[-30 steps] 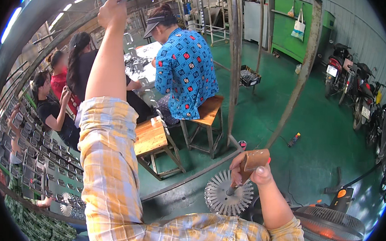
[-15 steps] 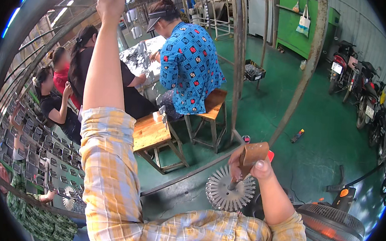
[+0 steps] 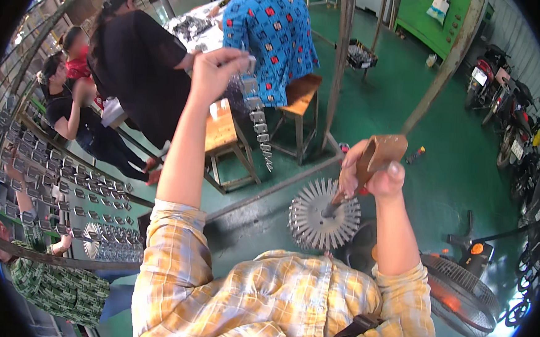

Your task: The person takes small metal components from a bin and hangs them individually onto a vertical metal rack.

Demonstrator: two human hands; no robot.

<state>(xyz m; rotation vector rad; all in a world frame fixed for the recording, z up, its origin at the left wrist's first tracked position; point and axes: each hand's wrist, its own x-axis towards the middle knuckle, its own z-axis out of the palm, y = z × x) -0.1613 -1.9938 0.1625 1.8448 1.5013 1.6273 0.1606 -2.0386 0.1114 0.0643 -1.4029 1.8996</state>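
My left hand (image 3: 217, 72) is raised in front of me, its fingers pinched on the top of a hanging string of small metal frames (image 3: 260, 128). The string dangles at a slant beside a wooden stool, and its pieces look shiny and roughly rectangular. On the right, my right hand (image 3: 371, 175) is wrapped round a brown curved piece (image 3: 386, 152), whose material I cannot make out. Just below that hand, a round metal rack with many radial slats (image 3: 324, 218) surrounds a central rod (image 3: 336, 203). Whether my fingers also grip the rod is hidden.
Rows of hanging metal frames (image 3: 65, 187) fill the left side, near a person in green (image 3: 58, 291). People sit around a work table (image 3: 195, 28) ahead. A wooden stool (image 3: 223, 128), a slanting metal post (image 3: 443, 71), a fan (image 3: 460, 297) and parked motorbikes (image 3: 503, 102) stand around.
My left hand has come down and to the right, and the string of metal frames now shows below it. My right hand sits higher and slightly further right with the brown piece.
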